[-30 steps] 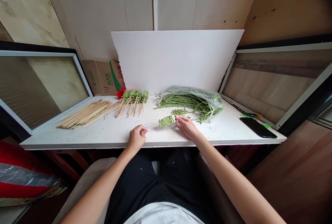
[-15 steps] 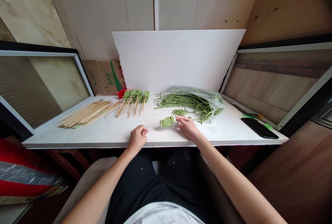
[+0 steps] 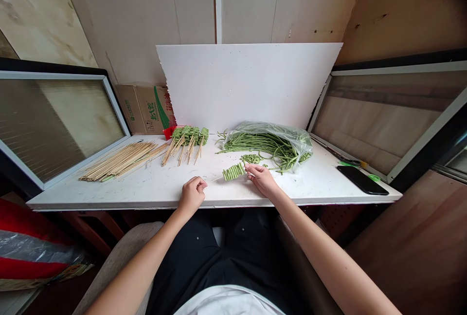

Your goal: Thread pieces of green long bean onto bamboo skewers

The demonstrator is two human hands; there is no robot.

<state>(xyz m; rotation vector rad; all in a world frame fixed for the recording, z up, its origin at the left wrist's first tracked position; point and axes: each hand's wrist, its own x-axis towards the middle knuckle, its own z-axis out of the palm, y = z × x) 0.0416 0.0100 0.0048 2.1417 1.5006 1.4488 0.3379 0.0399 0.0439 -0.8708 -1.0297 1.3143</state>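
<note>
White tabletop (image 3: pixel 134 192), short green bean pieces (image 3: pixel 233 172).
My left hand (image 3: pixel 192 193) clamps a thin wooden skewer (image 3: pixel 216 178); my right hand (image 3: pixel 261 180) pinches the row's right end; I'd push straight.

white table (image 3: pixel 146 187), beige panelled wall (image 3: pixel 138 18)

I count two hands (image 3: pixel 191 193) (image 3: pixel 261 179), one bean skewer (image 3: pixel 234 172) between them, one plastic bag (image 3: pixel 280 131) near the worktop's (image 3: pixel 153 189) back edge, one phone (image 3: pixel 362 180) near its right; the bare bamboo skewers (image 3: pixel 119 159) defy counting.
</note>
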